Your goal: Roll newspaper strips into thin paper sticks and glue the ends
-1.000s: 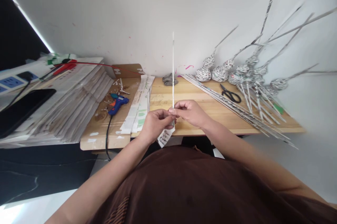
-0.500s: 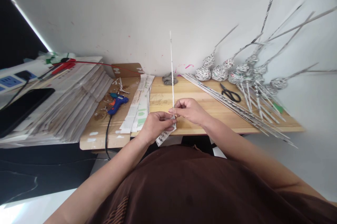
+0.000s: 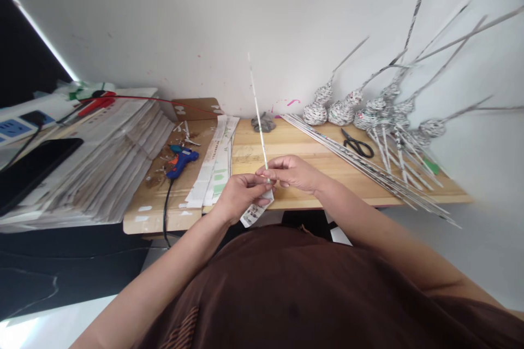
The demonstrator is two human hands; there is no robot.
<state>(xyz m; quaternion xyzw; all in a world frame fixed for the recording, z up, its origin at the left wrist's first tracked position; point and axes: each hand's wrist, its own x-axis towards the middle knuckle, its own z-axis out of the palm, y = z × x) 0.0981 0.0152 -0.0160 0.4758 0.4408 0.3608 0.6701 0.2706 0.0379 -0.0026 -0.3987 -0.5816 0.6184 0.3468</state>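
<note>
A thin rolled paper tube [image 3: 257, 103] rises from between my hands, its top leaning to the left against the wall behind. My right hand [image 3: 292, 173] pinches the tube near its lower end with thumb and fingers. Close beside it, my left hand [image 3: 244, 194] is closed on the unrolled newspaper strip [image 3: 254, 214], whose printed tail hangs below my fingers at the table's front edge. The fingertips of both hands nearly meet and partly hide where strip and tube join.
Left lie cut paper strips [image 3: 210, 160], a blue glue gun [image 3: 182, 162], a newspaper stack [image 3: 131, 158] and a black phone [image 3: 39, 169]. Right are finished paper tubes [image 3: 347, 160], black scissors [image 3: 357, 145] and woven paper gourds [image 3: 341, 112]. A grey lump [image 3: 264, 123] sits by the wall.
The paper tube has tipped from nearly upright to leaning left. My right hand has shifted slightly left, closer to my left hand.
</note>
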